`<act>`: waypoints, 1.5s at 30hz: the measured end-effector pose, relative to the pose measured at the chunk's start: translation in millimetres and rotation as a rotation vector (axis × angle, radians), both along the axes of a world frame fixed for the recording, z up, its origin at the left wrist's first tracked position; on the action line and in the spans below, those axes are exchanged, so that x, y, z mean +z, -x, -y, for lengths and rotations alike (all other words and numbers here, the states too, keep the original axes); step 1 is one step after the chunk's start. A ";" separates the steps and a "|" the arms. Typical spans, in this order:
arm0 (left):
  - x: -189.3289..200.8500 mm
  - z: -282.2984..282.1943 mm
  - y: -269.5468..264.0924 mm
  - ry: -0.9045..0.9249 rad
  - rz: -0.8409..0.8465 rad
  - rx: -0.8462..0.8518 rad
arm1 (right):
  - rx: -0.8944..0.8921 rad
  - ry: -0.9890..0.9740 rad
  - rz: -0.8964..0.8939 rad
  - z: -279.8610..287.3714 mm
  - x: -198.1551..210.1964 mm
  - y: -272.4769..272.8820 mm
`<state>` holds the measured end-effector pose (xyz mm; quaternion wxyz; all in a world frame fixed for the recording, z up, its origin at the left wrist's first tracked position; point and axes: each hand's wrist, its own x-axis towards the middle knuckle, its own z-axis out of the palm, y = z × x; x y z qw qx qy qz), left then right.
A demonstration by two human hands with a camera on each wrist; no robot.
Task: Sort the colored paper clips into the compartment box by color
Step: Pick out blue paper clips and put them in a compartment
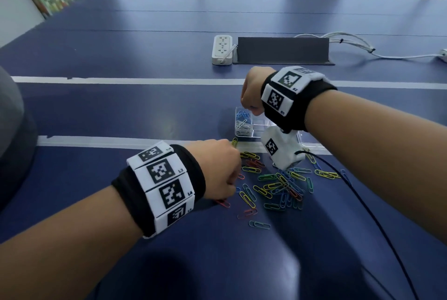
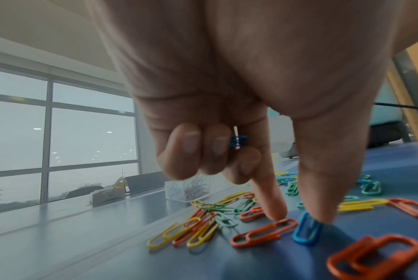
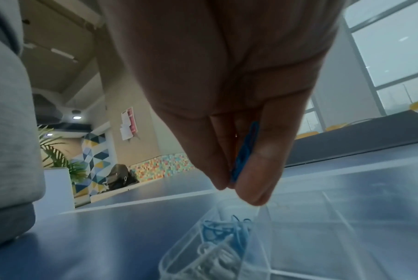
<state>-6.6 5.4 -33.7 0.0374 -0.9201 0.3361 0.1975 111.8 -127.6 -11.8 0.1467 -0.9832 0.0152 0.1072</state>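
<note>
Loose paper clips (image 1: 278,183) in red, yellow, green and blue lie scattered on the blue table. My left hand (image 1: 232,174) is at the pile's left edge. Its curled fingers hold a few blue clips (image 2: 237,141) in the palm, while the index fingertip (image 2: 277,214) and the thumb touch down at a blue clip (image 2: 307,230) beside an orange clip (image 2: 262,234). My right hand (image 1: 251,106) pinches one blue clip (image 3: 245,151) just above the clear compartment box (image 1: 256,134). Blue clips (image 3: 227,229) fill its far-left cell and white clips (image 3: 217,259) the cell beside it.
A white power strip (image 1: 222,49) and a dark grey cable flap (image 1: 283,50) lie behind the box, with white cables (image 1: 350,45) running right. A black wire (image 1: 350,191) crosses the table under my right forearm. Chairs stand along the far edge.
</note>
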 end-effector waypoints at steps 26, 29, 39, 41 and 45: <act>14.2 19.9 -36.8 0.206 0.031 0.196 | 0.011 -0.107 0.011 38.0 17.8 52.5; 23.7 35.9 -64.3 0.227 0.097 0.206 | 0.050 -0.032 0.047 54.3 16.8 66.4; 16.3 86.8 -112.1 0.067 0.190 0.096 | 0.085 0.047 -0.040 94.7 8.7 101.2; 15.5 88.2 -111.5 0.058 0.199 0.073 | 0.084 0.043 -0.061 96.3 5.3 102.3; 14.6 83.9 -108.0 0.111 0.223 0.074 | 0.130 0.077 -0.114 91.7 -4.0 105.0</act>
